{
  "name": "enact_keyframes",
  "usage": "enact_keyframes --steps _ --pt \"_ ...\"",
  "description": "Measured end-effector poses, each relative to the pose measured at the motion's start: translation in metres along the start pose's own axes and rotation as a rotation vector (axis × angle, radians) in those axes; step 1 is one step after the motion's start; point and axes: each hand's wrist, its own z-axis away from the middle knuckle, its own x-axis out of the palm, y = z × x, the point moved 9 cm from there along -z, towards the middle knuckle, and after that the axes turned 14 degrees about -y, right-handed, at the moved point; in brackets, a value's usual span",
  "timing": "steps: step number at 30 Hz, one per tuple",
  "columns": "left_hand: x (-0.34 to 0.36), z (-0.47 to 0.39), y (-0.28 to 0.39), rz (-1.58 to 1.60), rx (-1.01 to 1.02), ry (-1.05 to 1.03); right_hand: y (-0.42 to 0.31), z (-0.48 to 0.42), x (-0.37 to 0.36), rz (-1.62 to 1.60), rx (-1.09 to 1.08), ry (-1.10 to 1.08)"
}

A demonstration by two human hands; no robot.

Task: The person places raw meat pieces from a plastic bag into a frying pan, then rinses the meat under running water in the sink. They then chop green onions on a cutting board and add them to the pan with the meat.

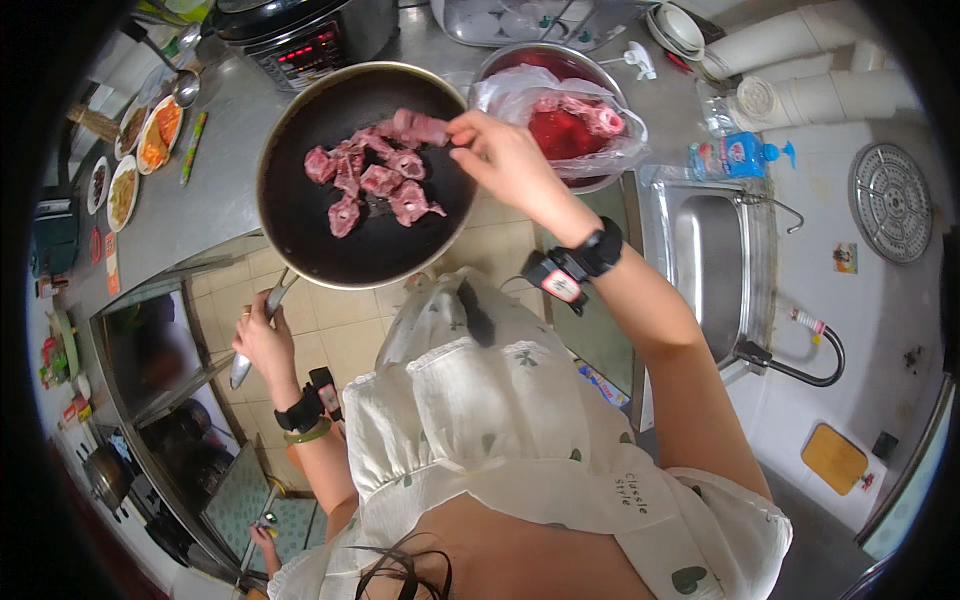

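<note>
My left hand (pixel 266 337) is closed around the metal handle (pixel 279 294) of a frying pan (pixel 315 232) with a dark inside. My right hand (pixel 502 154) reaches over the pan's right rim and pinches a piece of raw meat (pixel 420 129), slightly blurred, by its end. Several raw, bony meat chunks (pixel 381 180) lie in the pan. Behind my right hand, a steel bowl (pixel 487 64) holds a clear plastic bag (pixel 504 88). In that bag are red liquid (pixel 562 135) and a meaty bone (pixel 600 116).
An electric cooker (pixel 300 45) with a lit display stands behind the pan. Plates of cut ingredients (pixel 159 135) and a ladle (pixel 186 86) are at left on the steel counter (pixel 225 180). A sink (pixel 709 277) and blue pump bottle (pixel 742 155) are right. Another person's hand (pixel 262 536) shows lower left.
</note>
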Motion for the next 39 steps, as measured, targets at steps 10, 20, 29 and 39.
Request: enact_keyframes --steps 10,20,29,39 --pt "-0.002 -0.004 0.003 0.018 0.011 -0.012 0.15 0.028 -0.064 0.569 0.279 -0.551" --pt "-0.003 0.0 0.002 0.035 -0.048 -0.059 0.15 0.001 -0.026 0.797 0.366 -0.905" --pt "-0.007 0.003 0.006 0.026 -0.016 0.01 0.169 0.017 -0.03 0.478 0.649 -0.974" --pt "-0.007 0.003 0.005 0.017 -0.013 0.033 0.158 -0.027 -0.062 0.534 0.219 -0.582"
